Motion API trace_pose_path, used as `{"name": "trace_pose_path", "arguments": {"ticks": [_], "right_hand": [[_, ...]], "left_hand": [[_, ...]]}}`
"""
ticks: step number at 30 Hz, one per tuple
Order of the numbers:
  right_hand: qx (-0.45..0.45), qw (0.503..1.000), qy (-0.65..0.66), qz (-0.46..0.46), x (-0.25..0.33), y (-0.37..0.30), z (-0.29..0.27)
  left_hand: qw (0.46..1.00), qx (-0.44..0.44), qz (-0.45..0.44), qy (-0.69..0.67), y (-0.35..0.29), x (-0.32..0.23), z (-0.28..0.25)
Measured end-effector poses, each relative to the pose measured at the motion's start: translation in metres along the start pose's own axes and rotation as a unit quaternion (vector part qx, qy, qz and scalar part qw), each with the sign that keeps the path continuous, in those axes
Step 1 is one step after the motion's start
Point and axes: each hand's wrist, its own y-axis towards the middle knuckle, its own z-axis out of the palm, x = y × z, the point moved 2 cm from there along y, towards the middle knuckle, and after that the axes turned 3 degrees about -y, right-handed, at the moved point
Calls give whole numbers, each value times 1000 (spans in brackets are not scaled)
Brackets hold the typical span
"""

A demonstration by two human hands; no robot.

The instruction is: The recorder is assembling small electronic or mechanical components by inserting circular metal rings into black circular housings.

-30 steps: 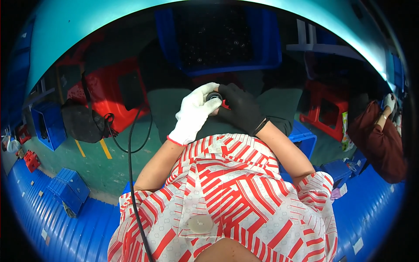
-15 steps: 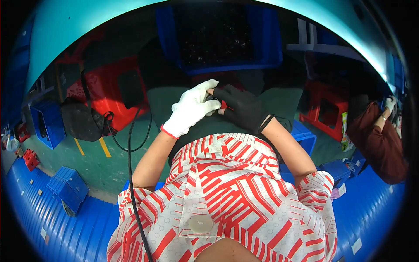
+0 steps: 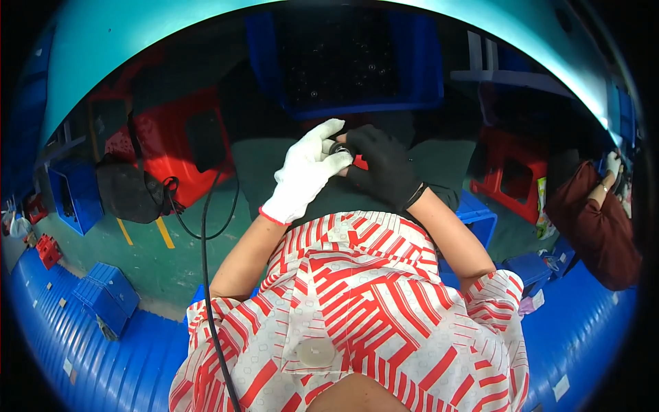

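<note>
Head view: left hand [image 3: 302,177], white-gloved, clamped by thumb and fingers on a small dark round part [image 3: 339,149]; right hand [image 3: 384,168], black-gloved, curled at the part's right side, grip partly hidden, whether clamped or merely touching impossible to tell. Location of part: between both hands, in front of the red-and-white shirt [image 3: 371,275], short of the blue bin [image 3: 364,108]. Bounding edges: turquoise table [image 3: 137,41] arched across the top; left stool [image 3: 161,147] and right stool [image 3: 489,180], both red, well apart from the hands. Lower left: ridged blue sheet [image 3: 51,329] bearing pale labels [image 3: 67,367], any print too small to read.
</note>
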Motion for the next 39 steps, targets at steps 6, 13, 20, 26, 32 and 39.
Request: {"name": "trace_pose_path", "arguments": {"ticks": [6, 13, 20, 26, 32, 39], "right_hand": [[-11, 1000, -12, 2, 2, 1, 4], [-2, 998, -55, -23, 1, -6, 8], [-19, 999, -48, -4, 1, -7, 6], [72, 994, 82, 23, -3, 1, -2], [41, 991, 106, 67, -3, 1, 5], [25, 1000, -7, -6, -3, 1, 10]], "left_hand": [[1000, 1, 16, 13, -1, 7, 2], [995, -18, 20, 98, -3, 13, -1], [992, 18, -21, 125, 1, 0, 0], [992, 57, -2, 116, 0, -10, -6], [1000, -22, 6, -10, -4, 5, 0], [997, -15, -1, 80, -3, 9, -7]]}}
